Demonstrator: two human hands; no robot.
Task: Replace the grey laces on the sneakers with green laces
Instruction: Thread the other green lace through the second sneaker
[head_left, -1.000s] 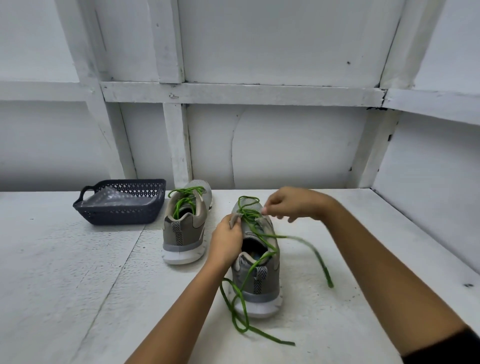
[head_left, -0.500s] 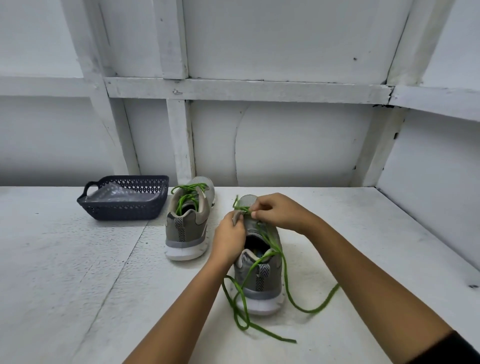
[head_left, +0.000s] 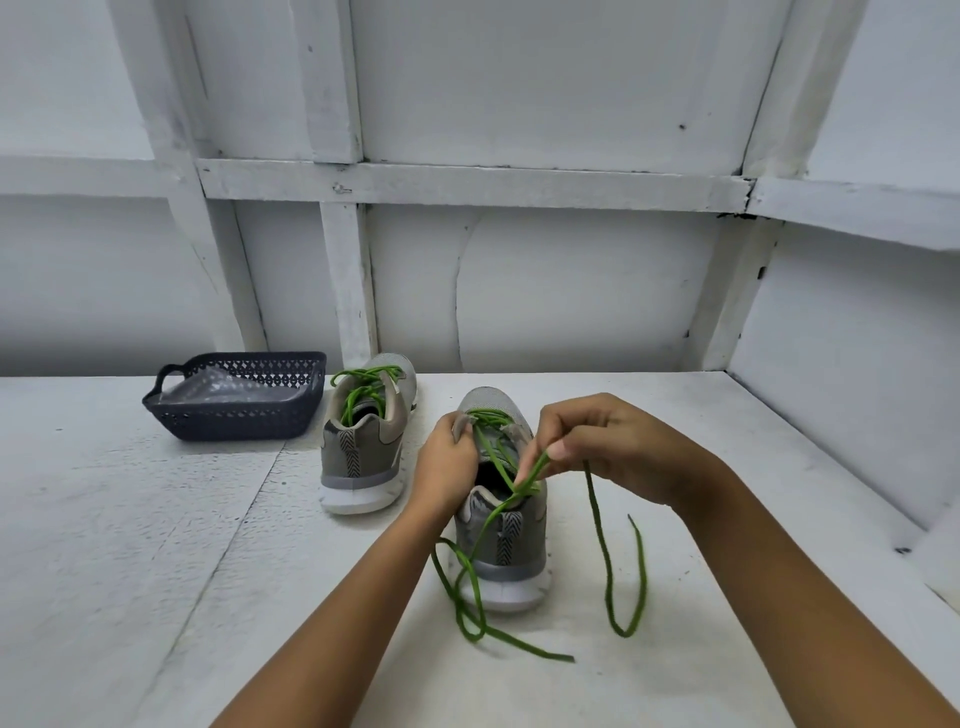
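Sneakers (head_left: 514, 551) on white painted table (head_left: 156, 571), white timber-framed walls (head_left: 545, 291), dark basket (head_left: 234, 418) left

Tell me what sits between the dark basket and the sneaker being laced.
In the head view, the other sneaker, already carrying green lace, stands between the basket and the sneaker being laced, close beside the basket.

Left hand (head_left: 447, 467) hides left eyelets of near sneaker (head_left: 511, 551); loose green lace (head_left: 602, 540) blurred; basket (head_left: 234, 415) contents unclear.
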